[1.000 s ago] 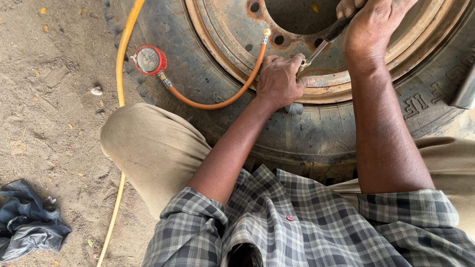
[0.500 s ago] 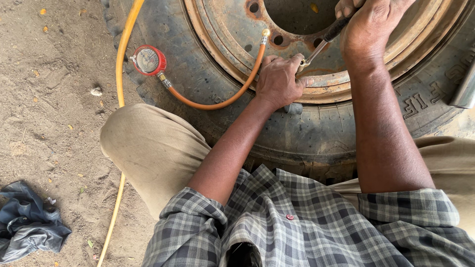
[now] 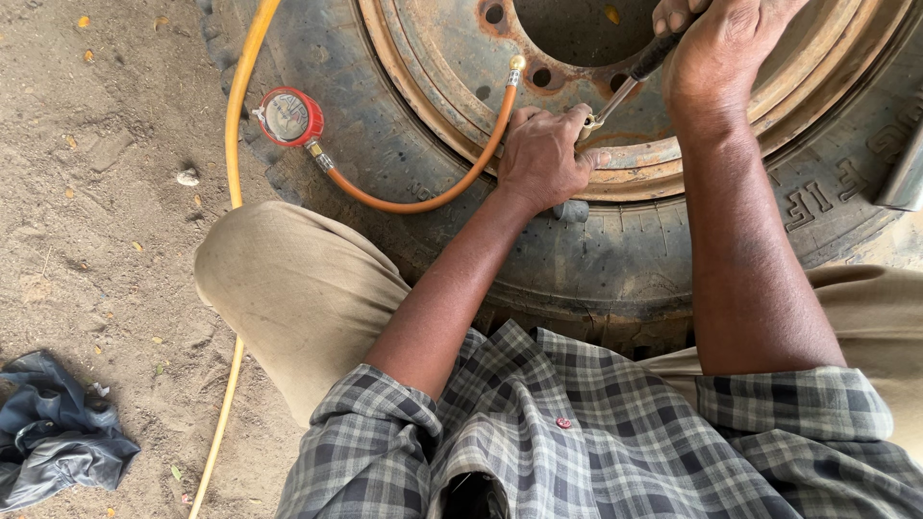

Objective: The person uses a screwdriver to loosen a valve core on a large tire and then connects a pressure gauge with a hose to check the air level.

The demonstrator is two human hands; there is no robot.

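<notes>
A large black tyre (image 3: 413, 144) on a rusty steel rim (image 3: 452, 58) lies flat on the dirt in front of me. My left hand (image 3: 543, 159) rests on the rim's edge, fingers closed around the small metal valve stem (image 3: 591, 122). My right hand (image 3: 721, 48) grips the dark handle of a thin metal tool (image 3: 635, 82) whose tip meets the valve. A red round pressure gauge (image 3: 286, 117) lies on the tyre's left side, and its orange hose (image 3: 433, 192) curves across the sidewall up to the rim.
A yellow hose (image 3: 236, 144) runs from the top down along the dirt at the left, passing under my knee. A crumpled dark piece of rubber or cloth (image 3: 53, 442) lies at the lower left. A grey metal object (image 3: 904, 173) shows at the right edge.
</notes>
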